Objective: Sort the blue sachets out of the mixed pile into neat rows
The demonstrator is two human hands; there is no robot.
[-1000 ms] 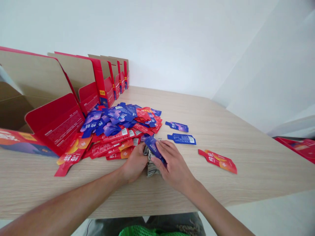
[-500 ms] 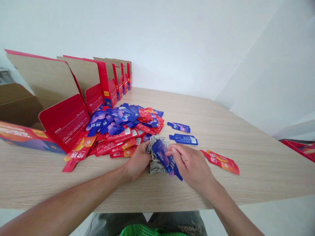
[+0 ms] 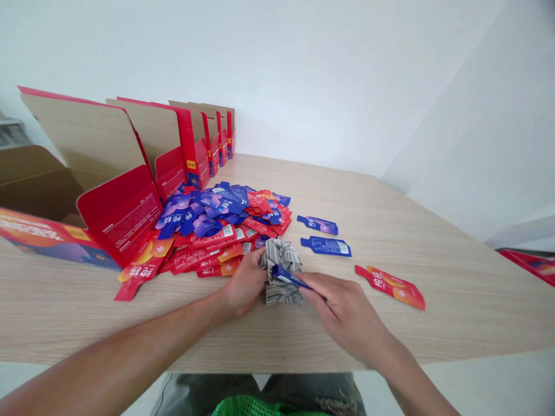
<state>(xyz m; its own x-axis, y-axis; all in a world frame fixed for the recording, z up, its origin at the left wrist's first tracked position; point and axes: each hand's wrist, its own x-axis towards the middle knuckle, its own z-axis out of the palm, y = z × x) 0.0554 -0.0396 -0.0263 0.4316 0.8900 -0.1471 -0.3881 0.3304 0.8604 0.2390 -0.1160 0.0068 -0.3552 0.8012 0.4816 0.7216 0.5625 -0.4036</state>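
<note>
My left hand point(image 3: 246, 284) is closed on the edge of a crumpled grey-and-white striped cloth point(image 3: 284, 293), which rests on the table just right of the sachet pile. Between the fingers and thumb of my right hand point(image 3: 349, 312) is a blue sachet point(image 3: 286, 276), seen nearly edge-on, its far end over the cloth. Whether the sachet touches the cloth I cannot tell. Beyond my left hand lies a heap of blue sachets point(image 3: 221, 202) and red sachets point(image 3: 208, 255). To the right lie two single blue sachets, one nearer point(image 3: 327, 246) and one farther point(image 3: 321, 225), and a red sachet point(image 3: 392, 284).
Along the left stands a row of open red cardboard boxes point(image 3: 119, 216), flaps raised, reaching back toward the white wall point(image 3: 303, 86). A red object point(image 3: 526, 263) shows at the far right, past the edge of the wooden table point(image 3: 208, 344).
The blue sachet has turned from showing its printed face to nearly edge-on in my right hand, uncovering more of the cloth. My left hand keeps its grip; the view has shifted slightly.
</note>
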